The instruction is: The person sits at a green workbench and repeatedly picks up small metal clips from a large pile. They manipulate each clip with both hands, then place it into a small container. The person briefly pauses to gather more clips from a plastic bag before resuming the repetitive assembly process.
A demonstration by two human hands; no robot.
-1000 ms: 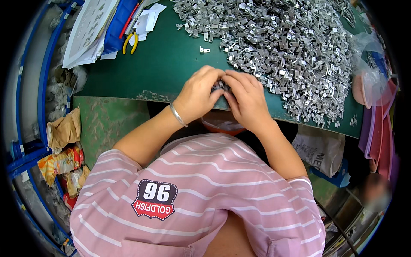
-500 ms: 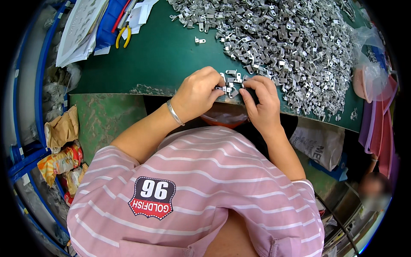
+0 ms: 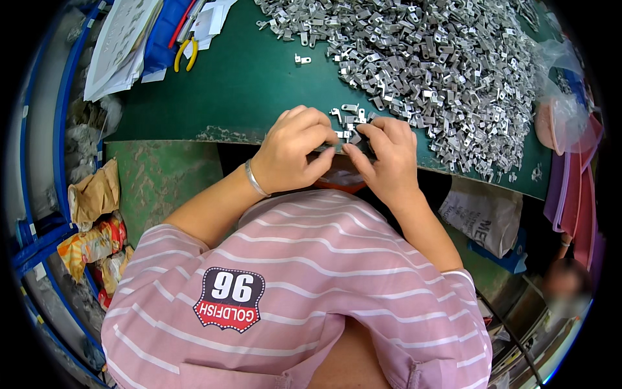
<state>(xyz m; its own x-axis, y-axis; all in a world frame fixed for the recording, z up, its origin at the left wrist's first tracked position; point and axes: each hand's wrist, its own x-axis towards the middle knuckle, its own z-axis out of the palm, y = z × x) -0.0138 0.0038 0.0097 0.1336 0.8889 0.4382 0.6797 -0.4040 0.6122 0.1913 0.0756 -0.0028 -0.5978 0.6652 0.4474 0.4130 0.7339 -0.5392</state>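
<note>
Close to the table's near edge, my left hand (image 3: 293,150) has its fingers curled and the thumb tip near the index finger. What lies between them, if anything, I cannot make out. Across a narrow gap, my right hand (image 3: 390,155) has thumb and index finger around a small metal bracket (image 3: 355,138), partly hidden by the fingers. A few loose metal brackets (image 3: 350,108) lie on the green table just beyond my fingertips. Below the table edge, between my hands, part of an orange-rimmed container (image 3: 343,178) shows.
A big heap of metal brackets (image 3: 447,71) covers the table's right side. One single bracket (image 3: 302,59) lies apart. Yellow-handled pliers (image 3: 186,55), a blue bin (image 3: 162,42) and papers (image 3: 116,48) are at the far left. A pink container with clear plastic (image 3: 546,126) stands right.
My left hand has drawn slightly left, away from the small bracket group. My right hand has shifted left and a little toward me, its thumb now nearer the table edge.
</note>
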